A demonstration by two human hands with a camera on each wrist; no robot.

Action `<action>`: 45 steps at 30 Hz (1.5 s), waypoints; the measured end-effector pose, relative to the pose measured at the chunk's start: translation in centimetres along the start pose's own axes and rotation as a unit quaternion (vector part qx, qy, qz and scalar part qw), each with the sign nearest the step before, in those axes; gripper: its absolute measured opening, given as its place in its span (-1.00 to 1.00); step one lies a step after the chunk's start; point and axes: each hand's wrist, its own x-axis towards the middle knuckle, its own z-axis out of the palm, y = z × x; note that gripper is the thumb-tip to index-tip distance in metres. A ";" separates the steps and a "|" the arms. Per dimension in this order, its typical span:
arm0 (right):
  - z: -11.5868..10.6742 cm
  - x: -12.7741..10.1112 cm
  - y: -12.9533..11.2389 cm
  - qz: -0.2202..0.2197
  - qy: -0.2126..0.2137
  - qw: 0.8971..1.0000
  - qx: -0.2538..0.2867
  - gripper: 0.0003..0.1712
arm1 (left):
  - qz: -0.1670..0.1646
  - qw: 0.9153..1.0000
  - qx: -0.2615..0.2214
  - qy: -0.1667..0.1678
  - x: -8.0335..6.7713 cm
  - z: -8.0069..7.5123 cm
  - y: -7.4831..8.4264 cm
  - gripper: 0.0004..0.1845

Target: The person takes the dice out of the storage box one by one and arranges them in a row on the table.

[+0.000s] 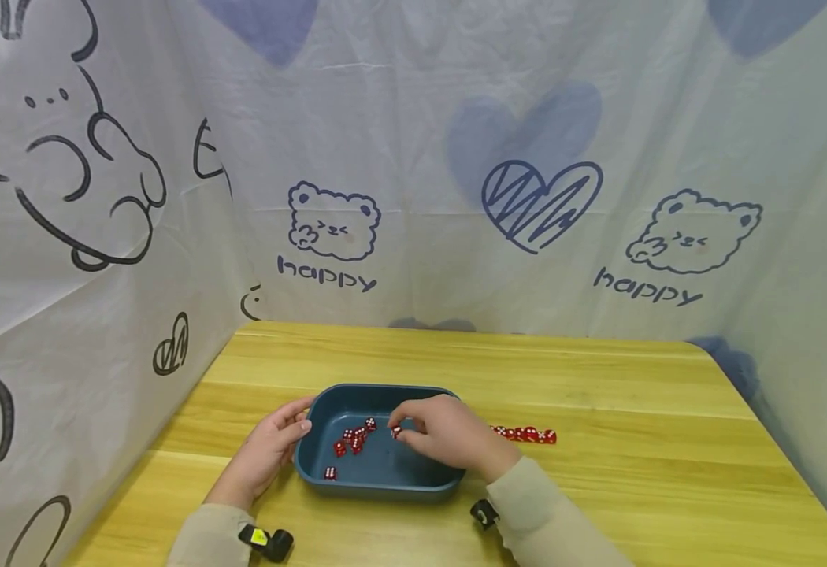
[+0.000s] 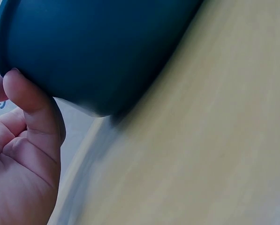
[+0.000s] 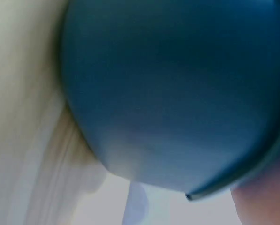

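A small red die with white pips (image 1: 395,431) sits pinched in the right hand's (image 1: 449,433) fingertip grip, over the dark blue plastic tray (image 1: 385,479) on the yellow wooden worktop (image 1: 598,378). The left hand (image 1: 272,449) rests against the tray's left wall, fingers relaxed, thumb touching it. More red dice (image 1: 352,441) lie inside the tray.

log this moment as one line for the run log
left hand steadies blue tray | right hand pinches red die over tray | loose dice in tray | dice row on table
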 end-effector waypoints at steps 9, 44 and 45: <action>-1.3 -1.3 0.7 0.022 0.014 1.000 -0.007 -0.82 | -0.001 1.000 0.006 0.008 0.1 -0.1 -0.1 -0.45; -5.5 -10.3 9.5 0.142 0.109 0.984 0.025 -0.77 | -0.001 1.000 0.001 0.012 0.1 -0.1 -0.2 -0.47; -5.6 -10.6 9.7 0.146 0.109 0.983 0.026 -0.77 | 0.000 1.000 0.000 0.012 0.1 -0.1 -0.2 -0.47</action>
